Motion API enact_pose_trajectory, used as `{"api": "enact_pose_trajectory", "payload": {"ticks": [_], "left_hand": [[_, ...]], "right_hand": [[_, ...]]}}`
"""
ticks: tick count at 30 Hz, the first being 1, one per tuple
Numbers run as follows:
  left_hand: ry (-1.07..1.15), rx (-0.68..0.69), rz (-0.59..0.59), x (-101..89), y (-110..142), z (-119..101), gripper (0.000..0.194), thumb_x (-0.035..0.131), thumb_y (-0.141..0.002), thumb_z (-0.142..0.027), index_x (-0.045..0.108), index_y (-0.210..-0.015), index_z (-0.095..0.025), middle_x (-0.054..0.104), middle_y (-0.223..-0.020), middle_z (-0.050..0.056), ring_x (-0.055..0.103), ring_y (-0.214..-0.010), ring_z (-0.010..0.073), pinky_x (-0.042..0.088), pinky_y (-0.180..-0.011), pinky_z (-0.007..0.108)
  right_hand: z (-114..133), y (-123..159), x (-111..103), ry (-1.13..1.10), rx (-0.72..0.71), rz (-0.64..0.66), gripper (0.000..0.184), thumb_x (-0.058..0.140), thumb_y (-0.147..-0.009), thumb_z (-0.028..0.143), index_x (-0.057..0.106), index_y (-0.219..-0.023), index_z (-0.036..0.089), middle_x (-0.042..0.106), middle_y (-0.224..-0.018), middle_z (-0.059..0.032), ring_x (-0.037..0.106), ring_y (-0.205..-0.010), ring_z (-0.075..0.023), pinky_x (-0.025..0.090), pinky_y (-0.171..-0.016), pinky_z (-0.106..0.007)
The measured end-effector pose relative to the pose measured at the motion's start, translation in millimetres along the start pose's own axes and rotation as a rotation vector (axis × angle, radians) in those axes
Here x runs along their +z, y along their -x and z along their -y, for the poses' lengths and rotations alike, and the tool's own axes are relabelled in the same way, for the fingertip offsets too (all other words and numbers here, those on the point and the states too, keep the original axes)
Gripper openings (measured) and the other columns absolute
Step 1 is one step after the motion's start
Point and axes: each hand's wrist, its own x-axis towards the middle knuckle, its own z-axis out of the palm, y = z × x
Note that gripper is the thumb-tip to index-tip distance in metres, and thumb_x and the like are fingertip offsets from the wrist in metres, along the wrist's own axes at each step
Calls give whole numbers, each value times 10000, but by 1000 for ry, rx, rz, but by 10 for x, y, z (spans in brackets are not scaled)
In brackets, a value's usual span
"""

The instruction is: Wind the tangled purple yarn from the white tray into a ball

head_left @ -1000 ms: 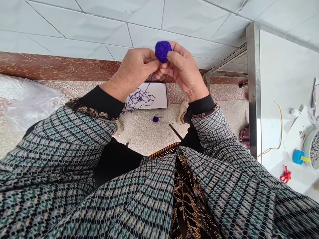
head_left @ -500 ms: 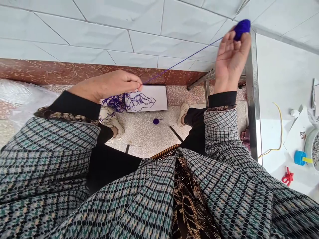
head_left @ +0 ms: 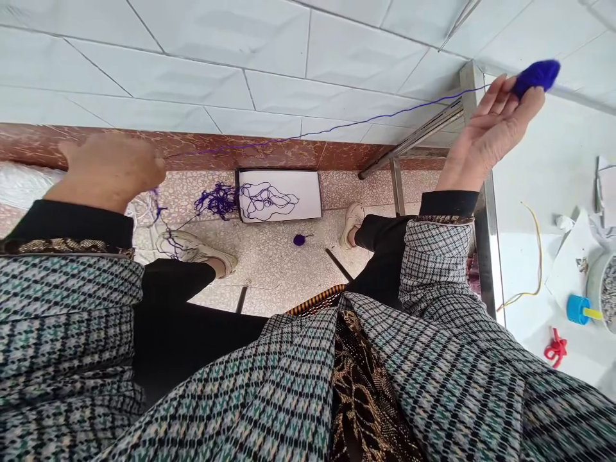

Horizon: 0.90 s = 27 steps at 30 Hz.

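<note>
My right hand (head_left: 498, 128) holds a small ball of purple yarn (head_left: 536, 78) at its fingertips, raised at the upper right. From the ball a long yarn strand (head_left: 332, 130) runs leftward, sagging slightly, to my left hand (head_left: 113, 168). That hand is closed on the strand, its back towards me and somewhat blurred; loose yarn hangs below it. On the floor a tangle of purple yarn (head_left: 217, 200) spills from a shallow box (head_left: 308, 192) with a white inside, where loose loops lie. A smaller purple ball (head_left: 299, 240) rests on the floor nearby.
At the right stands a white table (head_left: 520, 173) with a metal frame, bearing a yellow wire (head_left: 539, 256), a blue cap (head_left: 576, 309), a red knotted piece (head_left: 556, 348) and a bowl (head_left: 597, 282). Clear plastic (head_left: 24, 185) lies at the left. A tiled wall (head_left: 192, 77) rises ahead.
My hands have moved apart, the left one further left and the right one further right with the yarn ball. The strand between them is longer and now sags a little.
</note>
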Motion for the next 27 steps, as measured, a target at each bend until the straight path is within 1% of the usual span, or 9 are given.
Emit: {"api": "enact_pose_trajectory", "payload": {"ticks": [1, 3, 6, 10, 13, 17, 22, 25, 27], "left_hand": [[-29, -93, -54, -73, 99, -136, 669, 433, -1022, -403, 665, -1512, -12, 504, -1675, 325, 442, -1568, 536, 376, -1271, 747], [103, -64, -196, -205, 272, -430, 664, 362, -1095, -342, 588, -1652, -60, 448, -1768, 218, 444, -1604, 412, 360, -1367, 587], [496, 184, -306, -285, 378, -837, 602, 447, -1107, -325, 621, -1615, -52, 611, -1670, 123, 569, -1490, 271, 365, -1390, 392], [1109, 641, -187, -197, 390, -1297, 679, 710, -901, -309, 632, -1541, -97, 725, -1541, 136, 670, -1408, 276, 490, -1299, 419], [1272, 828, -10, -116, 446, -1540, 665, 719, -848, -371, 625, -1466, -144, 723, -1504, 147, 695, -1342, 270, 536, -1220, 427], [1123, 704, -15, -38, 467, -1605, 409, 608, -996, -520, 655, -1257, -209, 735, -1023, 65, 607, -845, 179, 537, -842, 368], [828, 797, -224, 4, 470, -1526, 305, 548, -956, -436, 725, -953, -188, 667, -827, 45, 542, -775, 181, 460, -809, 357], [689, 833, -180, -59, 520, -1478, 255, 557, -894, -378, 737, -865, -200, 658, -774, 39, 548, -690, 187, 431, -747, 353], [682, 813, -167, -131, 532, -1422, 228, 567, -896, -358, 736, -870, -207, 653, -768, 26, 557, -700, 189, 430, -744, 344]], "right_hand": [[-8, 57, 53, 155, 10, 103, 323, 466, -1215, 447, 710, -1134, 253, 705, -1314, -79, 483, -1684, -268, 594, -1303, -437], [0, 274, 216, 504, 80, 440, 345, 599, -1140, 592, 743, -1317, 334, 703, -1350, -88, 543, -1630, -344, 695, -1155, -532], [24, 771, 514, 720, 212, 853, 507, 768, -1025, 670, 741, -1443, 385, 727, -1202, -101, 721, -1384, -393, 768, -880, -514], [1, 1320, 789, 668, 303, 961, 558, 808, -998, 667, 719, -1451, 355, 713, -1080, -88, 784, -1142, -337, 749, -802, -447], [-53, 1496, 880, 617, 396, 996, 547, 837, -964, 632, 700, -1390, 318, 691, -1017, -77, 773, -1062, -308, 727, -778, -407], [-178, 1581, 970, 374, 553, 920, 387, 762, -900, 463, 634, -1212, 273, 686, -1060, -70, 740, -1029, -261, 702, -881, -377], [-385, 1496, 1010, 297, 481, 744, 276, 627, -828, 415, 509, -1050, 301, 678, -1160, -82, 659, -992, -283, 649, -945, -412], [-453, 1422, 964, 523, 261, 930, 230, 642, -818, 300, 484, -985, 281, 669, -1099, -78, 607, -991, -266, 604, -918, -395], [-452, 1421, 922, 617, 255, 1178, 229, 689, -802, 196, 529, -960, 240, 656, -1010, -53, 586, -965, -216, 574, -905, -341]]}}
